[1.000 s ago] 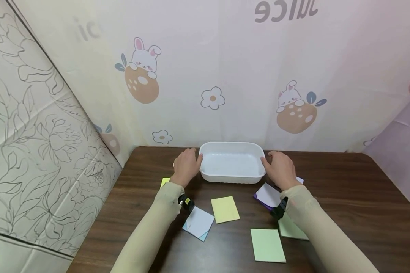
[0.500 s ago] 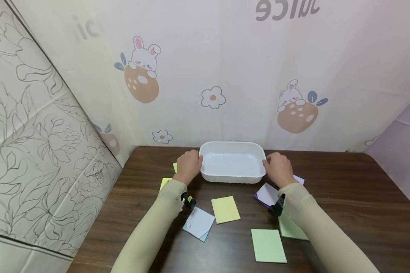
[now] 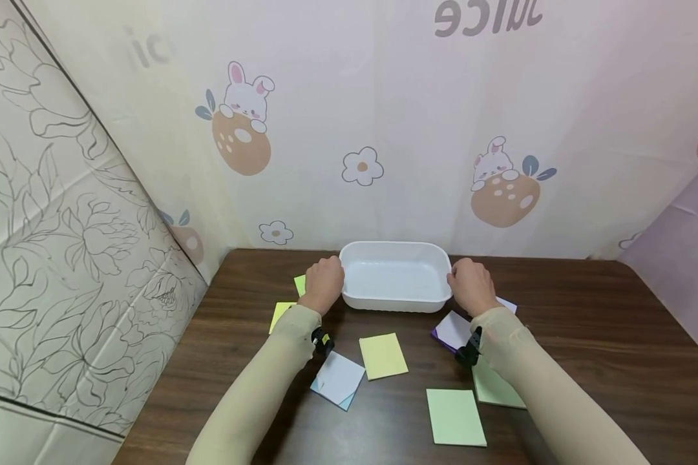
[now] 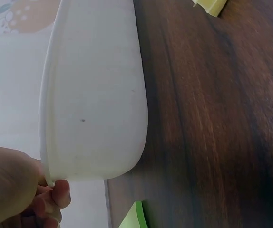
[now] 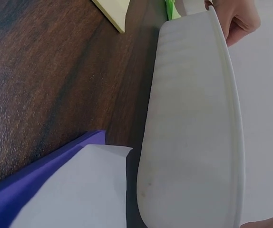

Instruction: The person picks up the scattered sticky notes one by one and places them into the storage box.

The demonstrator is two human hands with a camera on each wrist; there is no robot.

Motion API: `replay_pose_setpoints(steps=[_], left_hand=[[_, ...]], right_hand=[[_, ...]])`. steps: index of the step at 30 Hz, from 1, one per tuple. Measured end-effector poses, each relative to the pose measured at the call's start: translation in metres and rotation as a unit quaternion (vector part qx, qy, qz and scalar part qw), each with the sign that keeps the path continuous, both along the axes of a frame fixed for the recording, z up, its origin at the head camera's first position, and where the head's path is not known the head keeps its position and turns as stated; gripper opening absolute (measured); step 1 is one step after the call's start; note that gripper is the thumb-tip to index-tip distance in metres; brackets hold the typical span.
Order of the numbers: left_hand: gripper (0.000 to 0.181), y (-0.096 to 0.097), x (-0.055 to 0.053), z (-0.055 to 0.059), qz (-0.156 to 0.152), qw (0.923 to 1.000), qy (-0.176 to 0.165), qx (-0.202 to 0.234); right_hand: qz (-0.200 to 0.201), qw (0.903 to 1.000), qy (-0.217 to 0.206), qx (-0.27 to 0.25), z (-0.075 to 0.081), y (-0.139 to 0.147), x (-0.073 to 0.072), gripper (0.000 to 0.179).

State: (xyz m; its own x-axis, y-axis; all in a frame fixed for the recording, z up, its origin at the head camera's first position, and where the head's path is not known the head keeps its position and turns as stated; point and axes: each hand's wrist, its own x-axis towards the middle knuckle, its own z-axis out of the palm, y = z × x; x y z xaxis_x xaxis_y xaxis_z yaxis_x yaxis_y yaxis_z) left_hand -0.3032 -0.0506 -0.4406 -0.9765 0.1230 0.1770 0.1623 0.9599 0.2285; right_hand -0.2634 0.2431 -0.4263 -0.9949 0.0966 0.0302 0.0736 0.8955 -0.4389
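A white plastic basin with rounded corners stands at the back of the dark wooden table, against the patterned wall hanging. My left hand pinches the rim at its left end; thumb and finger meet over that rim in the left wrist view. At the opposite end, my right hand holds the rim with curled fingers, and its fingertips are hidden in the head view. Only a sliver of the right hand enters the right wrist view. The basin's outer wall fills much of the left wrist view.
Sticky notes lie around: a pale yellow pad, a white-and-blue one, light green pads in front, and a white-and-purple one near my right wrist. A yellow note and a green note lie left, partly covered.
Both hands have closed more tightly at the basin's ends. My left hand has shifted slightly right, uncovering more of the green and yellow notes. The basin looks unmoved.
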Motion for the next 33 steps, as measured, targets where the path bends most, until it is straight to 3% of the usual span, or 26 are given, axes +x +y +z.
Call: replay_pose_setpoints(steps=[12,20,33], left_hand=[[0.023,0.002,0.009,-0.003,-0.017,0.9991,0.021,-0.034],[0.021,0.004,0.015,-0.004,-0.003,0.9993,0.019,-0.032],[0.020,0.001,0.025,-0.008,-0.013,0.9978,0.054,-0.037]], right_hand=[[-0.005,0.9999,-0.008,0.005,-0.002,-0.002,0.002,0.022],[-0.003,1.0000,0.006,0.003,0.000,-0.001,0.008,0.021],[0.002,1.0000,0.006,0.003,-0.001,0.000,0.018,0.021]])
